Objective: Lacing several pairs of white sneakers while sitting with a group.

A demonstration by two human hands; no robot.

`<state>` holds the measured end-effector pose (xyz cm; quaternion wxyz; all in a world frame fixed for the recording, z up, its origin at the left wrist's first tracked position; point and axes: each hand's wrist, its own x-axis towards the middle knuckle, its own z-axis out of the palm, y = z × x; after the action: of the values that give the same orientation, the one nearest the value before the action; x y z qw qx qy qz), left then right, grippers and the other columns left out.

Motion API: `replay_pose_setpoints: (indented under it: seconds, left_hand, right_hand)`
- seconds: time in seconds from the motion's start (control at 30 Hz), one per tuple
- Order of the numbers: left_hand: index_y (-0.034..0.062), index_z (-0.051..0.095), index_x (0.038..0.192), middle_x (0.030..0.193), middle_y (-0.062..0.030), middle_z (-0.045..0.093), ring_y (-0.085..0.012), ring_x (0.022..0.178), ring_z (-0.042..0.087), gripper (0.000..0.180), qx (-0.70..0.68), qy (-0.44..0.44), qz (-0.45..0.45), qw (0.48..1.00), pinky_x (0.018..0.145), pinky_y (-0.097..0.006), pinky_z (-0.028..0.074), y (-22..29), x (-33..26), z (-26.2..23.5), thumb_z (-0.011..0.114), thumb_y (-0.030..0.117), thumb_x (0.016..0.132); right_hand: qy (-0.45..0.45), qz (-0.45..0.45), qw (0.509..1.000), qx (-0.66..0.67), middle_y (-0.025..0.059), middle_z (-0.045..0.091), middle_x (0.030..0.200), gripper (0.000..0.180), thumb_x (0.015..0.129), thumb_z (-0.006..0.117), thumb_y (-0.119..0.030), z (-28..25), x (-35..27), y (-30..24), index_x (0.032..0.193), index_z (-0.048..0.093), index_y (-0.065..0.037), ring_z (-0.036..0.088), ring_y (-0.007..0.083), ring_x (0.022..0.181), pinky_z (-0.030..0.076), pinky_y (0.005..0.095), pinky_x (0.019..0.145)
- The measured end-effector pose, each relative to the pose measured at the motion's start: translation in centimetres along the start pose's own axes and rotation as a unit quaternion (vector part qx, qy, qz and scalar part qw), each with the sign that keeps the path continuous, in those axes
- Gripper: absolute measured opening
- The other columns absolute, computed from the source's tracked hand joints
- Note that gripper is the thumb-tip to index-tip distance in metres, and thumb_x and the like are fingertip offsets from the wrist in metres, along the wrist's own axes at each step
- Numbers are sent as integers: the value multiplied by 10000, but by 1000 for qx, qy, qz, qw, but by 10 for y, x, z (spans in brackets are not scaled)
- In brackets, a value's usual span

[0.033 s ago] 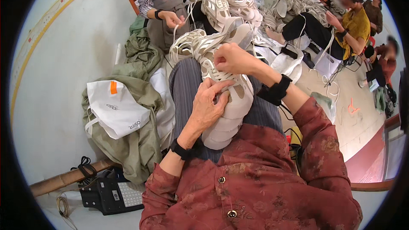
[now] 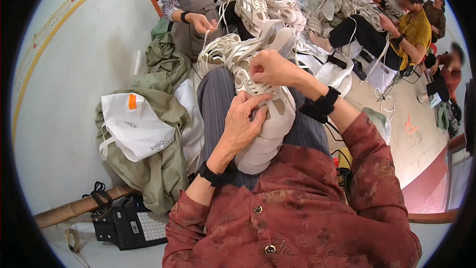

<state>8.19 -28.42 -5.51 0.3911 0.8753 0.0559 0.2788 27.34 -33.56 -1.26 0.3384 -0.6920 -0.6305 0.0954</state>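
Note:
Across my lap lies a white shoe upper [image 2: 278, 121] with tan mesh patches, its toe toward me; several toe sections overlap below it. My left hand [image 2: 244, 121] is closed on this upper, thumb and fingers pressing its side just below the lacing. Above it, my right hand [image 2: 275, 72] is curled in a pinch beside the white shoelaces [image 2: 256, 88]. What its fingertips hold is hidden. More laced white uppers [image 2: 218, 53] rest just beyond my knees.
Heaped white shoes [image 2: 255, 7] lie ahead, next to a co-worker's hand [image 2: 202, 23] holding a lace. At right sits a person in a yellow shirt [image 2: 419, 37]. A white bag [image 2: 136, 126] rests on green cloth [image 2: 171, 168] at left, above a black device [image 2: 121, 226].

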Motion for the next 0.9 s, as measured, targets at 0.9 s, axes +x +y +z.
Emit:
replay_pose_setpoints:
  seconds: [0.9]
  left_hand:
    - [142,695,1171,854,-59,477,-159,739,494,350,-8,12,8,1000,667,-271,433,-7,-5,-1,577,25,863]
  right_hand:
    - [189,182,939,-222,115,499,523,114,839,667,-122,-98,-156,-102,865,648,-12,488,253,465,387,340,499]
